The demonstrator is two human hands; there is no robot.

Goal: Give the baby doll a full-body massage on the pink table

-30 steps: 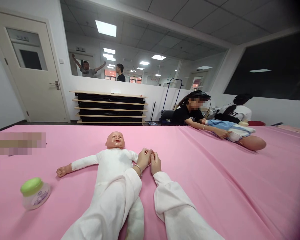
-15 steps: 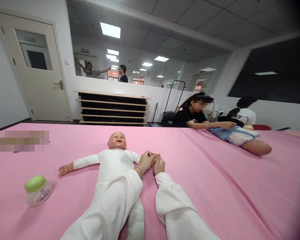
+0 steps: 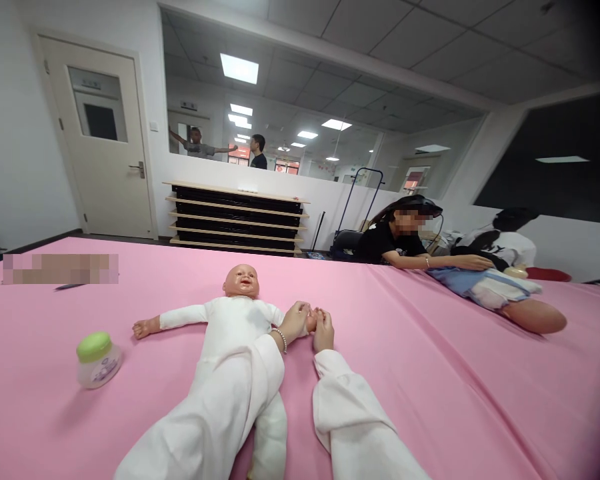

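A baby doll (image 3: 230, 327) in a white cloth body lies on its back on the pink-covered table (image 3: 410, 387), arms spread and head away from me. My left hand (image 3: 295, 321), with a beaded bracelet at the wrist, is closed on the doll's hand (image 3: 311, 323) at the right side of the picture. Close beside it, my right hand (image 3: 324, 331) pinches the small fingers of that same doll hand. My left sleeve covers part of the doll's belly and legs. The exact fingertip contact is partly hidden.
A green-lidded jar (image 3: 99, 360) stands left of the doll. Across the table at the right, a person in black (image 3: 400, 233) leans over another doll (image 3: 533, 313) wrapped in blue and white cloth. Behind are stacked boards (image 3: 237, 217) and a door (image 3: 97, 140).
The view has turned slightly left, so surroundings sit further right. Both my hands stay at the doll's hand, with the right fingers slightly shifted. The co-worker's hand has flattened over the other doll.
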